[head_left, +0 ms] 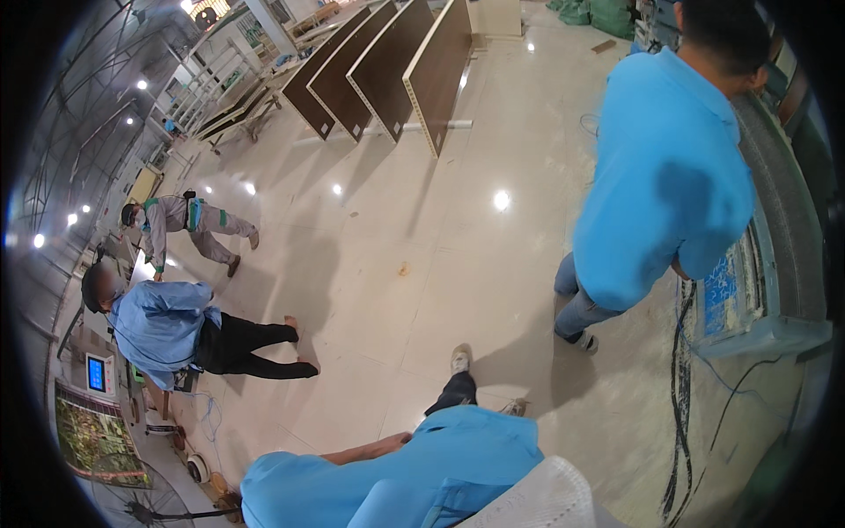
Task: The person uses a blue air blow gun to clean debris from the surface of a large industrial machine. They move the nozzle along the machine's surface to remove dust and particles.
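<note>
My left forearm and hand (395,442) show at the lower edge, held low against the front of my light blue shirt (458,453). The fingers are hidden, so I cannot tell whether they are open or closed. No object shows in or beside that hand. My right hand is out of view. Below the shirt, one shoe (461,356) is planted on the pale tiled floor (370,326).
A person in a blue shirt (660,176) stands at the right beside a long machine (757,330). Cables (682,414) trail nearby. Tall brown panels (387,79) stand at the back. Two people, one in a denim shirt (163,326), are at the left near a screen (96,374).
</note>
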The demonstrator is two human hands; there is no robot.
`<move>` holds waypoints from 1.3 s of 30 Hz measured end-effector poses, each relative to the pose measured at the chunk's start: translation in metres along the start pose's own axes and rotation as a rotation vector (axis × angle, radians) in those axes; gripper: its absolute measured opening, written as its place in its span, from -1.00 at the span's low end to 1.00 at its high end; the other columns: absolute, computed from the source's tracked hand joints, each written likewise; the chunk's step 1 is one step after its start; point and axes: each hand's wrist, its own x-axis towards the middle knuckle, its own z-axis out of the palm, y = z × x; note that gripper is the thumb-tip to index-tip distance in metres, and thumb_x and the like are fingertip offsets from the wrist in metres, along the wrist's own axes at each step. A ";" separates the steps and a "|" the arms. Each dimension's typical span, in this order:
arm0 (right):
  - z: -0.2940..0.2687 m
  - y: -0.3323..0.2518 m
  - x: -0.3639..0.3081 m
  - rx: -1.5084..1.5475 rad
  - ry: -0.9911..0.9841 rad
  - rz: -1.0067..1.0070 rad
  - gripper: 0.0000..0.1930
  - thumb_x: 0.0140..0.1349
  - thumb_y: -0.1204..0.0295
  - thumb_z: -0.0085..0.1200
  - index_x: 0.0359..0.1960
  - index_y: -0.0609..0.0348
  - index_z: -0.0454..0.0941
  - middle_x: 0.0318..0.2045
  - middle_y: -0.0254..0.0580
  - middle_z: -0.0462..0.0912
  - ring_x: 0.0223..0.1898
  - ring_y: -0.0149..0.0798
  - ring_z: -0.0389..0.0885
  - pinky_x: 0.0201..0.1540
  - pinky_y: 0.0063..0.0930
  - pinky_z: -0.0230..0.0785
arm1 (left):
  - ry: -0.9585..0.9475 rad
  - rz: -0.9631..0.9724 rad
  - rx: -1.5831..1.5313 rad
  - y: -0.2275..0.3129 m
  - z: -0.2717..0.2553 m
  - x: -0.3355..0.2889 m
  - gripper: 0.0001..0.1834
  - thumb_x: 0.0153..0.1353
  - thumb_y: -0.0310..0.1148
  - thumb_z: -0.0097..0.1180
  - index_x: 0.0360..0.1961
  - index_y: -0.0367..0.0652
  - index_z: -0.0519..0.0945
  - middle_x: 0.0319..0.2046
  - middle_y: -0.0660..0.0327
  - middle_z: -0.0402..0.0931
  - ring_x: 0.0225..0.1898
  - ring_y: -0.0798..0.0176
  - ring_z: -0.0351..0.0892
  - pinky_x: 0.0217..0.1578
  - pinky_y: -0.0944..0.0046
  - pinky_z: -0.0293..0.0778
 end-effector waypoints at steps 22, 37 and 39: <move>0.167 -0.017 -0.029 0.638 0.199 0.080 -0.72 0.08 0.41 0.08 -0.15 0.16 0.46 -0.29 -0.21 0.56 -0.18 -0.21 0.59 -0.16 -0.26 0.46 | -0.079 -0.053 0.265 0.127 -0.234 0.004 -0.44 0.21 0.00 0.07 0.05 -0.24 0.47 -0.09 0.13 0.49 0.00 0.21 0.39 -0.01 0.22 0.34; 0.161 -0.002 -0.079 1.018 0.119 0.034 -0.71 -0.02 0.48 0.17 -0.25 0.11 0.37 -0.23 -0.25 0.49 -0.18 -0.26 0.56 -0.11 -0.30 0.52 | -0.114 -0.066 0.352 0.158 -0.224 0.008 -0.39 0.25 0.07 0.05 0.08 -0.25 0.46 -0.04 0.09 0.49 0.05 0.15 0.41 0.04 0.18 0.35; 0.148 -0.005 -0.081 0.802 0.138 0.061 -0.70 -0.02 0.51 0.16 -0.23 0.14 0.38 -0.17 -0.19 0.51 -0.13 -0.24 0.56 -0.09 -0.28 0.53 | -0.125 -0.059 0.356 0.162 -0.216 0.004 -0.39 0.25 0.07 0.05 0.09 -0.25 0.46 -0.04 0.08 0.49 0.06 0.14 0.41 0.04 0.17 0.35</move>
